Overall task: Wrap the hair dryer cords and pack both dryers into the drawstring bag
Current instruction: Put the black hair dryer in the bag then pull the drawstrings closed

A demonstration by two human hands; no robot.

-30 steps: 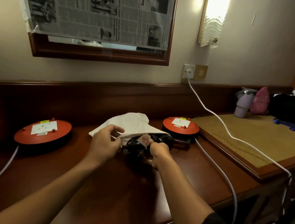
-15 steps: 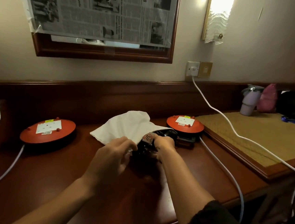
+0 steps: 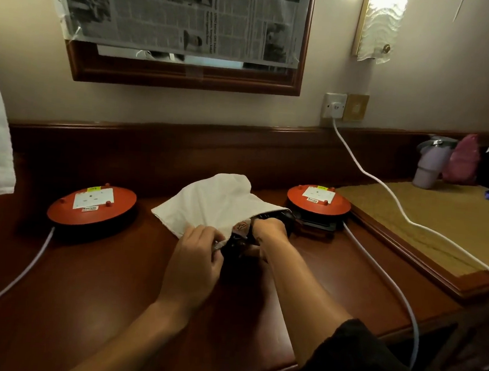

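Observation:
A white drawstring bag (image 3: 218, 203) lies on the dark wooden desk (image 3: 110, 286), its mouth facing me and to the right. A black hair dryer (image 3: 240, 233) sticks out of that mouth, partly inside the cloth. My left hand (image 3: 197, 259) pinches the near edge of the bag's opening. My right hand (image 3: 270, 235) grips the dryer at the mouth of the bag. A second dryer cannot be made out; the cloth hides what is inside.
Two red round cable reels stand on the desk, one at the left (image 3: 91, 210) and one right behind the bag (image 3: 318, 200). White cables run from them and from the wall socket (image 3: 334, 106). A woven mat (image 3: 429, 222), a tumbler (image 3: 429, 166) and bags sit at the right.
My left hand has come down from the top of the bag to its near edge. The dryer has gone deeper into the bag under my right hand.

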